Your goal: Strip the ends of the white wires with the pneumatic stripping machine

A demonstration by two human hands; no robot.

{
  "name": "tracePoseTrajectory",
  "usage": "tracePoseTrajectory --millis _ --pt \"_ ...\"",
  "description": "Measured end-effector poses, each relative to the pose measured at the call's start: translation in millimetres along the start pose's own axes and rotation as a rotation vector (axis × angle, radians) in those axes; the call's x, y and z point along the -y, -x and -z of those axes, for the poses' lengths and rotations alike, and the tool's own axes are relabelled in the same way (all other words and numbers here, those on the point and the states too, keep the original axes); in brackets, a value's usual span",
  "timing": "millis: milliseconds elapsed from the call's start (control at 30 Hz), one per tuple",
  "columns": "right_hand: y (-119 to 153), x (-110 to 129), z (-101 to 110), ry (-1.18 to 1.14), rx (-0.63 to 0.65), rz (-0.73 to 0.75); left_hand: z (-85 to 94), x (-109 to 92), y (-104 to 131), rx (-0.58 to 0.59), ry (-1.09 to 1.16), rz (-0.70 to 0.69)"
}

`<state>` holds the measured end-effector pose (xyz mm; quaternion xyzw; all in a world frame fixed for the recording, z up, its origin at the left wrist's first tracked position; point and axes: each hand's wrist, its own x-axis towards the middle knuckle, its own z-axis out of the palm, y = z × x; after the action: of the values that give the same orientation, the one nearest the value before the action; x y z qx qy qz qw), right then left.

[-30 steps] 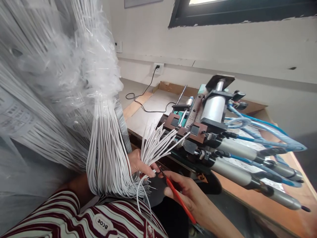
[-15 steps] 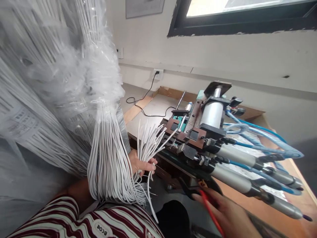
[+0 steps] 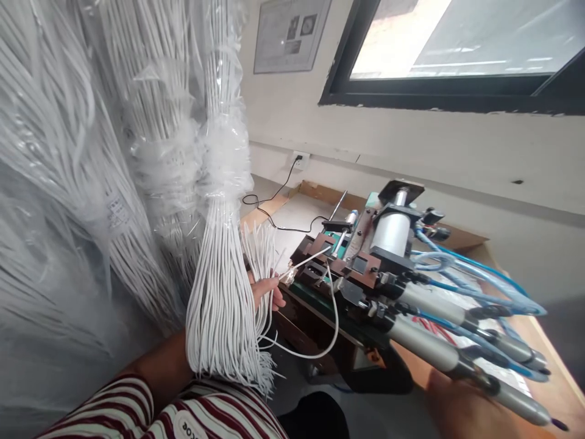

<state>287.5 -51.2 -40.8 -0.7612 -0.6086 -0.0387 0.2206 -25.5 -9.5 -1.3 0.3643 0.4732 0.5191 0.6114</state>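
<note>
My left hand (image 3: 265, 292) is closed round a bunch of white cables (image 3: 259, 250), thumb across them. One cable from the bunch slants up to the brown jaws (image 3: 326, 245) of a pneumatic machine. Another white cable (image 3: 336, 323) hangs in a loop from the machine's front and curves back beside my left hand. A large bundle of white cables (image 3: 219, 292) drapes over my left forearm. At lower right, my right hand (image 3: 461, 405) is smeared by motion below the machine's grey cylinder (image 3: 425, 338), with its fingers not clear.
Plastic-wrapped cable bundles (image 3: 164, 122) hang at left. The machine stands on a wooden-edged table (image 3: 525, 329) against the wall, with blue air hoses (image 3: 484, 262) at its right. A red thing (image 3: 432, 328) lies partly hidden behind the cylinder. A black cord (image 3: 274, 222) runs to a socket.
My right hand has moved right, and the red item it held is out of it. A cable now loops from the machine's front. In view, the bunch in my left hand has shifted slightly left.
</note>
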Motion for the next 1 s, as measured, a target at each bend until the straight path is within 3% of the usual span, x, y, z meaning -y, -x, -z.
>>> tracePoseTrajectory --millis 67,133,200,267,333,433,633,833,1000 --pt "25.6 27.8 -9.5 -0.086 -0.099 -0.056 1.5 -0.9 2.1 0.034 0.013 0.023" --pt "47.9 64.1 -27.3 -0.204 -0.107 0.019 1.9 -1.2 4.8 0.08 0.018 0.049" --pt "63.0 101.1 -50.2 -0.597 0.018 0.182 1.2 -1.6 7.8 0.104 0.021 0.064" --pt "70.6 129.7 -71.5 -0.828 0.273 0.145 0.4 -1.9 10.3 0.105 0.02 0.074" --pt "71.8 146.5 -83.7 -0.867 0.327 0.12 0.2 -1.3 10.8 0.1 0.018 0.088" --pt "60.0 157.4 -75.9 -0.951 0.3 0.089 -0.4 2.1 6.5 0.113 0.021 0.121" --pt "9.5 176.9 -25.4 -1.616 0.236 -0.252 -8.7 10.1 -3.9 0.152 0.042 0.204" --pt "7.0 179.3 -34.7 -1.851 0.318 -0.448 -9.5 10.3 -10.1 -0.062 0.099 0.181" --pt "5.5 173.7 -33.5 -1.874 0.376 -0.583 -12.0 10.1 -13.2 -0.105 0.11 0.175"
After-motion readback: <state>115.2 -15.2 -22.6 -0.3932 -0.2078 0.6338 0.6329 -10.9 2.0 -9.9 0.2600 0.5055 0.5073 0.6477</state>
